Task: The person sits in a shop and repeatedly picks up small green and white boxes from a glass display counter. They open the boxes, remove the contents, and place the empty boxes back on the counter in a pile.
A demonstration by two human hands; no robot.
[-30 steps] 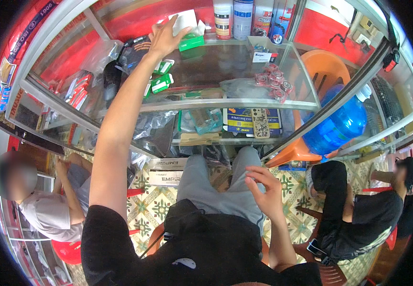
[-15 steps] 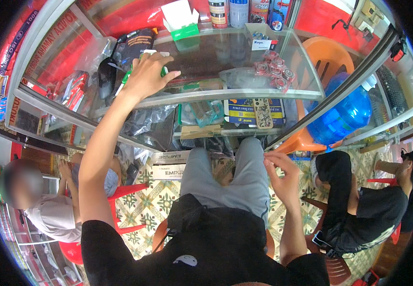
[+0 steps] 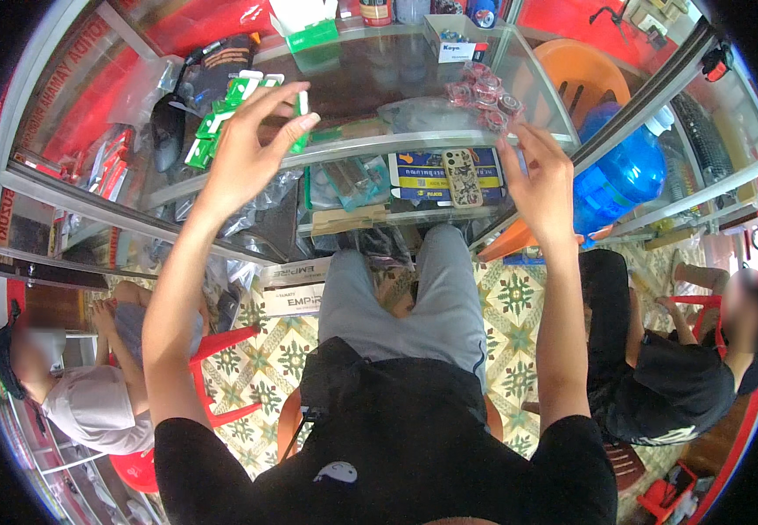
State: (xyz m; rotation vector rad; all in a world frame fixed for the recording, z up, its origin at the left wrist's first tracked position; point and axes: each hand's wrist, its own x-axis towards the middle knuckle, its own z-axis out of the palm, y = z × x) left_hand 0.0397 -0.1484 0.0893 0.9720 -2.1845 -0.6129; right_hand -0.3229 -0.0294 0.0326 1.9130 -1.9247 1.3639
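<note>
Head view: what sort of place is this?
Probably a small parts shop: a glass display case, small green-and-white boxes grouped in it, and a cluster of red-and-transparent packets.

A black T-shirt (image 3: 431,446) with short sleeves (image 3: 199,459) fills the lower centre of the frame, a small rounded white print (image 3: 337,472) on it. Above show grey trousers (image 3: 396,319) and a black pouch (image 3: 333,372). Both hands (image 3: 536,184) are bare.

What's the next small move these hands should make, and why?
Probably lift the small green-and-white box slightly off the glass counter with the left hand: its thumb and fingers appear to be around that box, while similar boxes lie close beside it. The right hand looks empty, so it could help.
</note>
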